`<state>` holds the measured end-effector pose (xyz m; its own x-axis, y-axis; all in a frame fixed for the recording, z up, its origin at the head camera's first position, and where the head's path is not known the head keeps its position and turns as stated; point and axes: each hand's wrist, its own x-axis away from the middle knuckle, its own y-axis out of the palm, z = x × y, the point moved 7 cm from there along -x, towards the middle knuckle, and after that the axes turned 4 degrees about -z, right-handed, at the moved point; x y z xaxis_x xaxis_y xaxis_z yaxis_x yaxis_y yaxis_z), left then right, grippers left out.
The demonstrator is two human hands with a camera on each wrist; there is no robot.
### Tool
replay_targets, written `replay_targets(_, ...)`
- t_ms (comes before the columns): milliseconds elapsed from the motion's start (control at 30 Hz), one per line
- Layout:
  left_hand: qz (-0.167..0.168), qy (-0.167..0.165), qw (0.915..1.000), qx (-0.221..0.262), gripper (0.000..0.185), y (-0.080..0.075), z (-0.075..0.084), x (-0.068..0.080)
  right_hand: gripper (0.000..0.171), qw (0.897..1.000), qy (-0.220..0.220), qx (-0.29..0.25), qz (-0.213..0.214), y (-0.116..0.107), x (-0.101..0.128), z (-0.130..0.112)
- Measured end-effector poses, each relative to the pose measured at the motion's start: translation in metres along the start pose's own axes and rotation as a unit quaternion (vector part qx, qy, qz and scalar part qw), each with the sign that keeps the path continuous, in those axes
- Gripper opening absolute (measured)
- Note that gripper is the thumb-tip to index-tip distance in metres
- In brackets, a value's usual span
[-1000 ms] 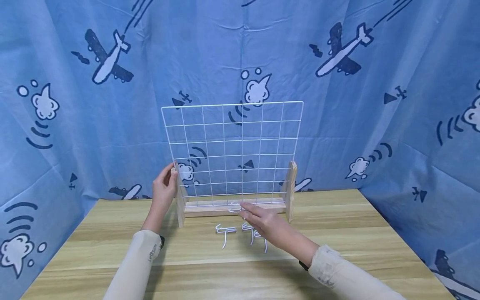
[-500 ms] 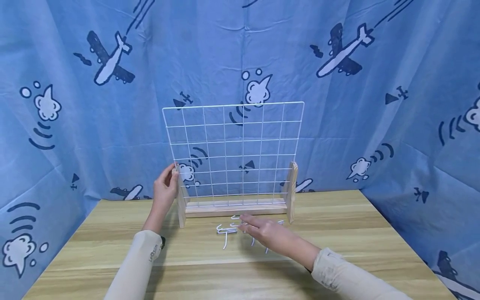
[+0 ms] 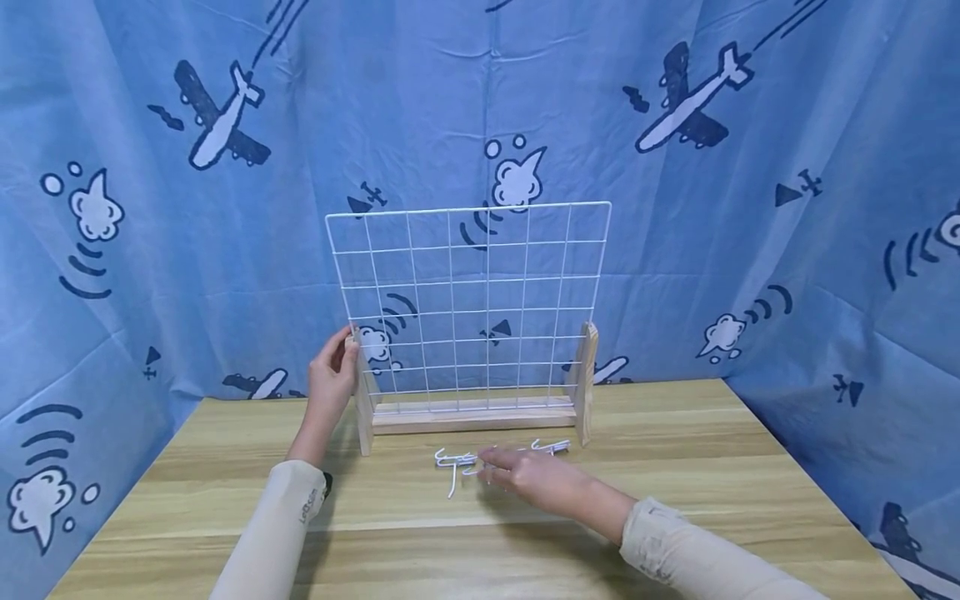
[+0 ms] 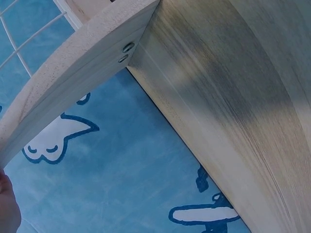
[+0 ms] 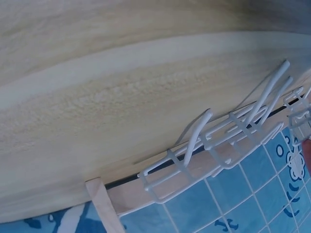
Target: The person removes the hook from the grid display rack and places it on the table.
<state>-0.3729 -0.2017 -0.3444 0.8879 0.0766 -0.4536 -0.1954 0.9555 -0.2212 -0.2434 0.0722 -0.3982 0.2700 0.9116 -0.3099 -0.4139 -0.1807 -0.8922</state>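
— Fingers of the left hand (image 3: 331, 377) are curling around the left wooden post (image 3: 363, 398) of the grid stand, do you see? The thumb is lying on the near side and the other fingertips are touching the top of the post.

— Yes, I am seeing it. And the right hand (image 3: 534, 480)?

— It is hovering low above the table (image 3: 187, 492), palm down, with the fingers stretched forward and relaxed. They are reaching over the white wire hooks (image 3: 454, 463). I cannot tell if the fingertips are touching a hook or staying just above; nothing is looking pinched.

— Where are the hooks lying?

— They are lying flat on the table, just in front of the wooden base bar (image 3: 472, 414), near its middle. One is showing to the left of the fingers, another hook (image 3: 551, 447) is peeking out behind the hand, to the right. In the right wrist view the hooks (image 5: 223, 141) are appearing close together, some overlapping.

— And the white wire grid (image 3: 468, 300)?

— It is standing upright between the two posts, the right post (image 3: 585, 379) being untouched, with the blue airplane curtain (image 3: 750, 208) hanging behind it.
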Motion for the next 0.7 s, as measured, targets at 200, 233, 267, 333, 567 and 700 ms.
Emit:
replay_targets(200,-0.006,0.001,1.0,0.004,0.041,0.0,-0.003,0.0,0.034,0.999,0.009,-0.001,-0.053,0.008,-0.001,-0.002)
replay_targets(233,-0.006,0.001,1.0,0.006,0.041,0.0,-0.003,0.0,0.035,0.998,0.008,0.004,-0.055,0.009,-0.002,-0.002)
replay_targets(267,-0.008,0.0,0.9999,0.008,0.041,0.0,-0.002,0.0,0.034,0.998,0.006,0.009,-0.056,0.009,-0.002,-0.003)
replay_targets(333,-0.013,-0.006,0.9999,0.005,0.042,0.0,0.008,0.003,0.034,0.998,0.001,0.019,-0.056,0.011,-0.003,-0.003)
replay_targets(567,-0.006,-0.001,1.0,0.003,0.041,-0.001,0.006,0.001,0.033,0.997,-0.002,0.027,-0.071,0.013,-0.004,-0.004)
replay_targets(700,0.002,-0.003,1.0,-0.002,0.041,0.0,-0.001,-0.002,0.033,0.997,-0.002,0.025,-0.069,0.015,-0.002,-0.004)
